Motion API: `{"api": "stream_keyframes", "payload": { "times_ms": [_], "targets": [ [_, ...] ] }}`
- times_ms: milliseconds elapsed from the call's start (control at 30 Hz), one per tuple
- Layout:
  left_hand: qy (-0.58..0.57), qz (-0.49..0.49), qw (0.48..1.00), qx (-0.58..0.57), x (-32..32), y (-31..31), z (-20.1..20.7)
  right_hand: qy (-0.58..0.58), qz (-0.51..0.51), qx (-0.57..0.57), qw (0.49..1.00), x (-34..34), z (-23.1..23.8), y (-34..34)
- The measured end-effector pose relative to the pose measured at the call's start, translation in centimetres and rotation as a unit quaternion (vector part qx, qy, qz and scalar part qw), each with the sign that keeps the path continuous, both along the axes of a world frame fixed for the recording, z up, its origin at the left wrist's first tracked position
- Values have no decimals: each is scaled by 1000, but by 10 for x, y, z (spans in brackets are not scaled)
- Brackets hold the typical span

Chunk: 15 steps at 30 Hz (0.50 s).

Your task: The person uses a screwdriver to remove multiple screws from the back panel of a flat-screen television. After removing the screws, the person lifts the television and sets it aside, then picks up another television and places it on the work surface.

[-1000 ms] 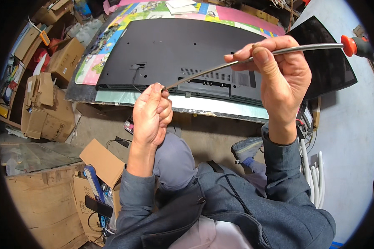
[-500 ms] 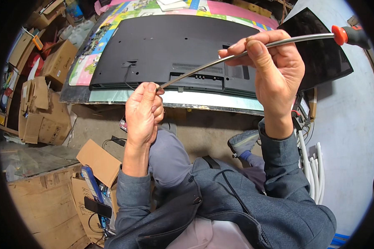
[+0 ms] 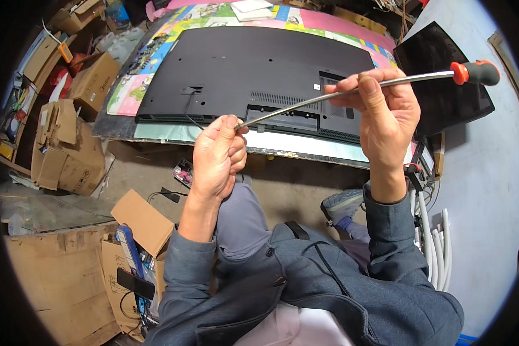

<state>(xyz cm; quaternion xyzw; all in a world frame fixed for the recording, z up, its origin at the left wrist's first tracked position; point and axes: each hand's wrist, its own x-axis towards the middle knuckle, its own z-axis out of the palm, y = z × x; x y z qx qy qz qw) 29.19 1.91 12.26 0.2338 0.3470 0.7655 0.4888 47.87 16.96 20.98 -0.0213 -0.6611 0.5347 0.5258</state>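
Note:
A long screwdriver (image 3: 305,102) with a red and black handle slants across in front of me, its handle up at the right. My left hand (image 3: 218,155) is closed, thumb and forefinger pinching at its tip; whatever small piece may be between them is hidden. My right hand (image 3: 386,115) grips the shaft between thumb and fingers, short of the handle. Beneath the screwdriver, a black flat-panel television (image 3: 230,63) lies back side up on the table, with vent slots and a port recess near its front edge. A thin black cable comes out of its back.
The table (image 3: 328,157) bears a colourful patterned mat (image 3: 124,95). A dark screen (image 3: 444,81) leans at the right. Cardboard boxes (image 3: 69,147) stand at the left, and an open carton (image 3: 141,222) sits by my left arm. White tubes (image 3: 438,254) stand beside my right arm.
The view has shifted slightly. The screwdriver's handle sits lower and further left in view, fully showing now. Both hands keep their hold on it.

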Motion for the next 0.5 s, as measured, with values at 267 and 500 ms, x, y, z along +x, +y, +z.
{"api": "stream_keyframes", "payload": {
  "times_ms": [267,500],
  "targets": [
    [1,15,1000,8,-5,-2,-5,6,-12,35,999,3,6,-3],
    [-14,15,1000,-4,-4,-3,-2,-8,-4,30,1000,2,3,-4]
  ]
}}
